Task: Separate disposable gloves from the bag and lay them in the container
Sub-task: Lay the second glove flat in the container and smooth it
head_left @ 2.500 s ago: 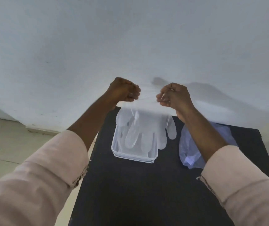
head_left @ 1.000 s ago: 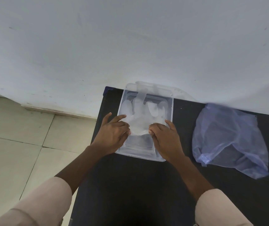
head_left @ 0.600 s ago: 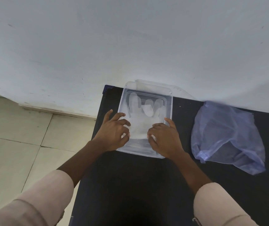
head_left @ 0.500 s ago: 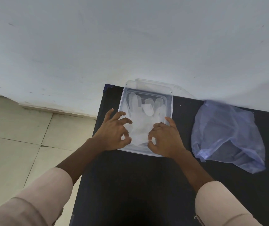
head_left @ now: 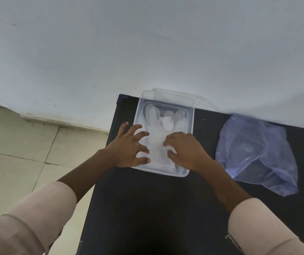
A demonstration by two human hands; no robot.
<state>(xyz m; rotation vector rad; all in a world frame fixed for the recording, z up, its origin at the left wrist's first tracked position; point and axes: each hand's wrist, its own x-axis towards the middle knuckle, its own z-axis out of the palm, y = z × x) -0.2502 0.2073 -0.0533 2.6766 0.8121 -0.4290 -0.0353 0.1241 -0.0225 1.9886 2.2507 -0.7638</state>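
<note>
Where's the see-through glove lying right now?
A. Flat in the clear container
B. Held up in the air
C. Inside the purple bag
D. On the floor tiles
A: the glove lies spread flat inside the clear container, fingers pointing toward the wall.

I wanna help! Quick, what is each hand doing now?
Left hand: open, fingers spread, on the glove.
Right hand: open, flat on the glove, holding nothing.
</note>
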